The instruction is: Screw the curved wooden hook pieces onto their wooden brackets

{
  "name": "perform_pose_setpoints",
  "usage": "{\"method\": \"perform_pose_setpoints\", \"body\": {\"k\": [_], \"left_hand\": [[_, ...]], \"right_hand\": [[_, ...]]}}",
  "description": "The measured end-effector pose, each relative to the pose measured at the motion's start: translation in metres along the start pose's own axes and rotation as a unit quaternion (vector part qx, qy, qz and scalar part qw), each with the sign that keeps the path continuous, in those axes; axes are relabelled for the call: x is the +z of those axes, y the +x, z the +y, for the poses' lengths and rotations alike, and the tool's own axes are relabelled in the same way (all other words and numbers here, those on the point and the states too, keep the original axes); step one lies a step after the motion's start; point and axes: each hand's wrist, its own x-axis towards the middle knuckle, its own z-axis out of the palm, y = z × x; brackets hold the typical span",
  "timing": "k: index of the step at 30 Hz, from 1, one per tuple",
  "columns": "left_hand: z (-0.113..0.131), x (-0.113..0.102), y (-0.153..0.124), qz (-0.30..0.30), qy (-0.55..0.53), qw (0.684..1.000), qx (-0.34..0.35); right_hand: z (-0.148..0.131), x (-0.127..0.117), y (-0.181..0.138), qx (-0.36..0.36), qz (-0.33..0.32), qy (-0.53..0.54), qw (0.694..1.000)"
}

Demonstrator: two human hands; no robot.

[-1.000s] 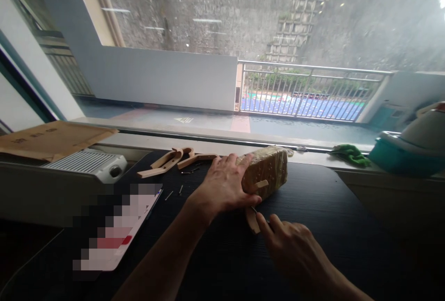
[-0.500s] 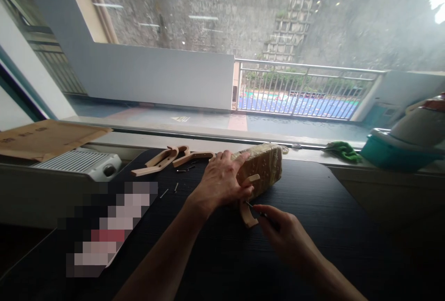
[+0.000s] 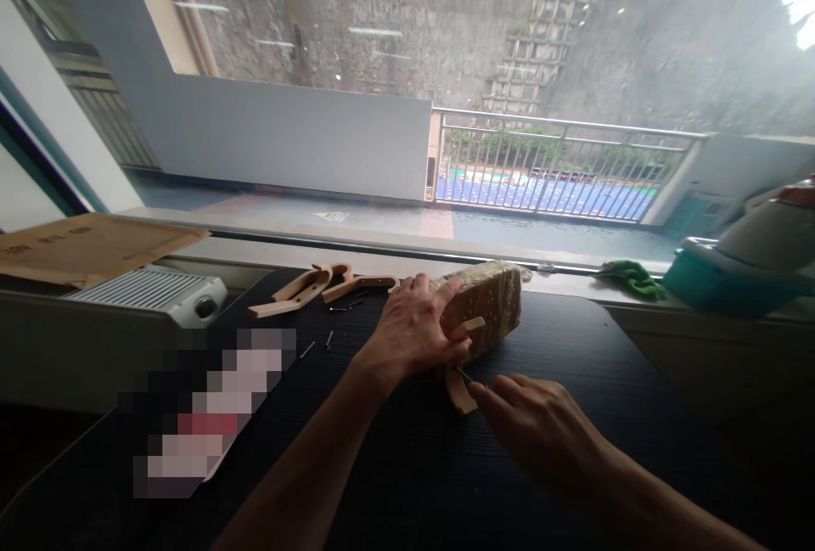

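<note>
My left hand (image 3: 417, 326) is closed on a curved wooden hook (image 3: 459, 391) and presses it against the side of a box wrapped in clear tape (image 3: 489, 303). One end of the hook sticks out beyond the fingers, the other curves down toward the black tabletop. In my right hand (image 3: 531, 407), the fingers wrap round a screwdriver (image 3: 463, 375); its thin metal shaft points up-left to the hook, and the fist hides the handle. The exact contact of the tip is too small to make out.
Several more wooden hooks (image 3: 302, 288) lie at the table's back left, with loose screws (image 3: 307, 351) nearer. A blurred-out flat item (image 3: 216, 415) rests at left. A brown envelope (image 3: 95, 245) lies on a heater (image 3: 159, 292). A green cloth (image 3: 630, 279) and teal basin (image 3: 713, 275) are at right.
My right hand has rolled over, so its knuckles now face up and the dark screwdriver handle is covered. My left hand and the hook keep their place against the box; the view shifts slightly.
</note>
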Motion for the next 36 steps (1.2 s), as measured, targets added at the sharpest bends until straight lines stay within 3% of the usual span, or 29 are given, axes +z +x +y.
{"method": "perform_pose_setpoints", "body": {"k": [3, 7, 9, 10, 12, 15, 18, 22, 27, 31, 34, 36], "left_hand": [[0.0, 0.001, 0.001, 0.002, -0.005, 1.0, 0.003], [0.0, 0.001, 0.001, 0.001, -0.007, 1.0, 0.003], [0.0, 0.001, 0.001, 0.002, -0.005, 1.0, 0.001], [-0.001, 0.001, 0.0, 0.003, -0.004, 1.0, 0.0], [-0.001, 0.001, 0.0, 0.005, -0.002, 1.0, -0.001], [-0.001, 0.001, -0.002, 0.009, -0.004, 1.0, -0.004], [-0.002, 0.0, -0.004, 0.006, -0.015, 1.0, -0.005], [-0.005, -0.003, -0.006, -0.008, -0.058, 0.998, 0.015], [-0.005, -0.003, -0.005, -0.012, -0.072, 0.997, 0.011], [-0.004, -0.001, -0.003, -0.007, -0.073, 0.997, 0.005], [-0.005, 0.0, -0.003, -0.004, -0.074, 0.997, 0.007], [-0.005, 0.0, -0.004, 0.0, -0.074, 0.997, 0.009]], "right_hand": [[0.0, 0.013, -0.005, 0.099, 0.062, 0.159, 0.98], [-0.005, 0.024, -0.006, 0.3, 0.128, 0.377, 0.867], [-0.006, 0.023, -0.005, 0.345, 0.137, 0.412, 0.832], [-0.007, 0.022, -0.005, 0.347, 0.136, 0.407, 0.834], [-0.007, 0.016, -0.004, 0.319, 0.114, 0.352, 0.872], [-0.009, 0.006, -0.004, 0.213, 0.057, 0.183, 0.958], [-0.011, 0.0, -0.006, 0.1, 0.029, 0.002, 0.995], [-0.012, 0.001, -0.007, 0.042, 0.016, -0.103, 0.994], [-0.012, 0.009, -0.006, 0.05, 0.004, -0.091, 0.995], [-0.008, 0.017, -0.006, 0.162, 0.022, 0.113, 0.98], [-0.006, 0.02, -0.006, 0.269, 0.041, 0.298, 0.915], [-0.006, 0.02, -0.006, 0.302, 0.04, 0.345, 0.888]]}}
